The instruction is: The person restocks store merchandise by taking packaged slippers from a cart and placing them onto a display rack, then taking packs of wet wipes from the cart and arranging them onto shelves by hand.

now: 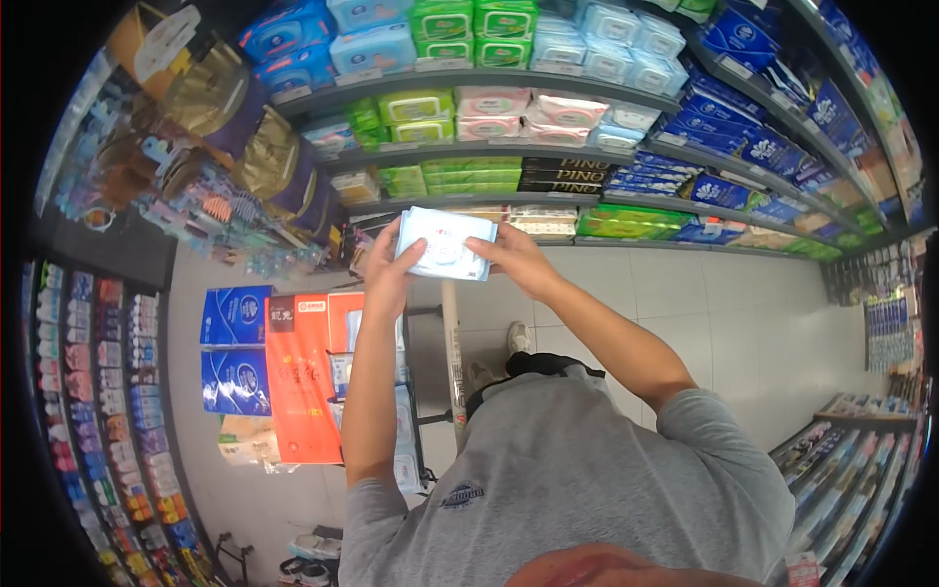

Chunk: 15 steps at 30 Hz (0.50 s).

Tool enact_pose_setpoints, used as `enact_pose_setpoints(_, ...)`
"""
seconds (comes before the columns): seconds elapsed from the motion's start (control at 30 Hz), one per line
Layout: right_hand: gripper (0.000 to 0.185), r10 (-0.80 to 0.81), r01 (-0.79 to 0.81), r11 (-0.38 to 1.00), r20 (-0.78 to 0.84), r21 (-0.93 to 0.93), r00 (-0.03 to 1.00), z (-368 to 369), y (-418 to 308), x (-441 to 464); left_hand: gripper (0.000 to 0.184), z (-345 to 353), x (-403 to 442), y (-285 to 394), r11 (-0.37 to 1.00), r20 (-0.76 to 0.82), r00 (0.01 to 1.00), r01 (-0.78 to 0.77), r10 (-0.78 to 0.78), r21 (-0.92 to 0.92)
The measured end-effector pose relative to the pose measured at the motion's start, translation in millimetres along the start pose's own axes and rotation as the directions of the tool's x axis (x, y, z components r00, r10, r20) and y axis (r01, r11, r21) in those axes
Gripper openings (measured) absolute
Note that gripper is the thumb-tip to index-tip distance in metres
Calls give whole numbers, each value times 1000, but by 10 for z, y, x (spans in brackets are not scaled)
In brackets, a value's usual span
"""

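The pack [448, 246] lies between the left hand [388, 262] and the right hand [520, 258], its long axis running from one to the other. Both hands grasp its ends, thumbs on top; neither is nearer. The shelf [469, 203] is beyond it.

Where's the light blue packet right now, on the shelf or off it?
Off it: the left hand and right hand hold the packet by its two ends, in front of the shelves.
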State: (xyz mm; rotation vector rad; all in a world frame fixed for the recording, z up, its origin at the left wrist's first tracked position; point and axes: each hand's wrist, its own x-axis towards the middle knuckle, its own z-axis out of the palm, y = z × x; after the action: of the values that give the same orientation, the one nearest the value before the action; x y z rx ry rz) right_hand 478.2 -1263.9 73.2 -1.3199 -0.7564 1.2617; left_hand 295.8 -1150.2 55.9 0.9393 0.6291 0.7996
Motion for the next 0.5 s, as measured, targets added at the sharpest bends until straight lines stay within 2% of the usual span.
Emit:
enact_pose_setpoints(0.07, 52, -28, 29, 999, -53, 16, 998, -129, -19, -64, 63, 152, 15, 28, 1000, 50, 999, 11, -12, 27)
enact_pose_setpoints(0.17, 48, -79, 81, 996, -52, 42, 996, -309, -133, -175, 69, 330, 88, 68, 997, 110, 994, 11, -19, 71)
enact_pose_setpoints(0.23, 47, -85, 88, 995, -57, 55, 995, -456, -193, -229, 74, 490, 104, 200, 977, 265, 964, -27, -31, 211)
enact_pose_setpoints(0.3, 47, -171, 171, 985, -29, -5, 985, -609, -257, -284, 74, 638, 160, 269, 969, 295, 955, -43, -31, 242)
enact_pose_setpoints(0.33, 47, -175, 175, 985, -38, -1, 984, -693, -302, -311, 72, 721, 206, 299, 946, 385, 923, -129, 5, 298)
enact_pose_setpoints(0.37, 48, -220, 220, 974, -4, -56, 975, -786, -379, -324, 71, 805, 269, 321, 914, 473, 880, -219, 34, 341)
enact_pose_setpoints(0.43, 49, -258, 259, 960, 26, -107, 966, -972, -573, -347, 67, 975, 426, 372, 883, 515, 857, -252, 14, 395)
enact_pose_setpoints(0.5, 48, -332, 339, 874, 84, -349, 940, -1148, -845, -338, 66, 1209, 536, 538, 680, 579, 813, -392, -59, 619)
